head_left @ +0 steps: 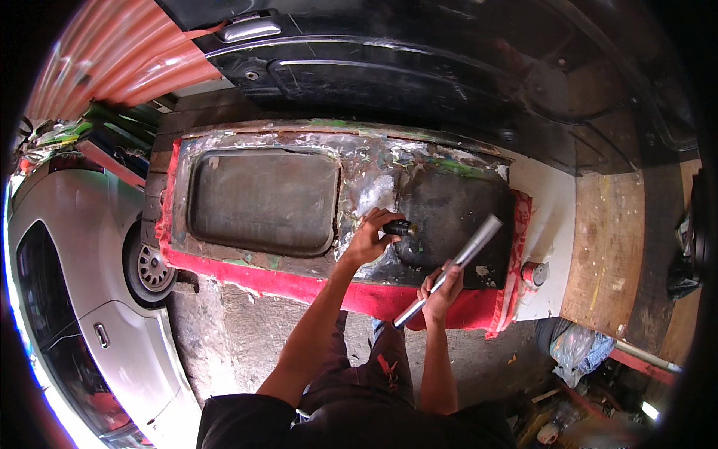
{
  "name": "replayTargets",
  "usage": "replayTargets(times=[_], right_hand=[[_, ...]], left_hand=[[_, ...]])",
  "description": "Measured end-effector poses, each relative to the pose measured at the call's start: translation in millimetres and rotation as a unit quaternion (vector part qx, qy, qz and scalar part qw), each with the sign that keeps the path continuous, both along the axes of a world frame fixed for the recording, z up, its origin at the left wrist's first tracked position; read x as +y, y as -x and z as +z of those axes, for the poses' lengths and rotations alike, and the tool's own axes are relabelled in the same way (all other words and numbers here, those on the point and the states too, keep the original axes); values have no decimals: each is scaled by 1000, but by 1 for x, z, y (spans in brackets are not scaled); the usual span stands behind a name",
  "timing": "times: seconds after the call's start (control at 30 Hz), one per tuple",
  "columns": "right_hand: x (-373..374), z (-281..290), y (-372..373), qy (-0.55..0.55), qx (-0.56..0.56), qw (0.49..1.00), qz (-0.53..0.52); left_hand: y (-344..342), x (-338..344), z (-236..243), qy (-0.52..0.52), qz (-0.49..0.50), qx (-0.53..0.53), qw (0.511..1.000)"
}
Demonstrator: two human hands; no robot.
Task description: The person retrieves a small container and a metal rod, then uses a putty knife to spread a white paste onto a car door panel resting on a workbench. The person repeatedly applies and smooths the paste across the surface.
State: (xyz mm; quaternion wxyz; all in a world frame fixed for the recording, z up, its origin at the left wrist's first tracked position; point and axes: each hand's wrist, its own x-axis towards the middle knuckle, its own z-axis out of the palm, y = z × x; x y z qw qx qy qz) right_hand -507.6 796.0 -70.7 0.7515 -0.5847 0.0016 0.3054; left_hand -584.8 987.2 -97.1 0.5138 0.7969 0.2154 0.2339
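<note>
1. Fingers and thumb of the left grip (366,241) are wrapped around a short black cylinder with a yellowish end (398,227); whether it touches anything beneath is unclear.
2. The right grip (443,290) is closed around a long, silvery metal tube (479,241), slanting away rightward, apart from the cylinder.
3. Good handling probably means snug holds, steady wrists and the tube's ends kept clear of surroundings.
4. Below: a worn, paint-smeared, dark rectangular panel (464,198) over bright red cloth (254,278).
5. Farther out: a silver car (123,337) leftward, black metal bodywork (389,75) beyond, brown wooden boarding (604,247) rightward.
</note>
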Motion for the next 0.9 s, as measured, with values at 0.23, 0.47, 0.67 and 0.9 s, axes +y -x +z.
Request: replayTargets(times=[0.23, 0.47, 0.67, 0.9], right_hand=[[7, -8, 14, 122, 26, 976, 179], [3, 2, 12, -29, -18, 999, -34], [7, -5, 23, 114, 53, 978, 169], [-2, -9, 8, 61, 25, 995, 79]], left_hand=[[-1, 5, -3, -6, -20, 10, 1000], [0, 0, 1, -34, -25, 30, 999], [5, 9, -3, -42, -28, 3, 999], [3, 3, 3, -24, -22, 2, 999]])
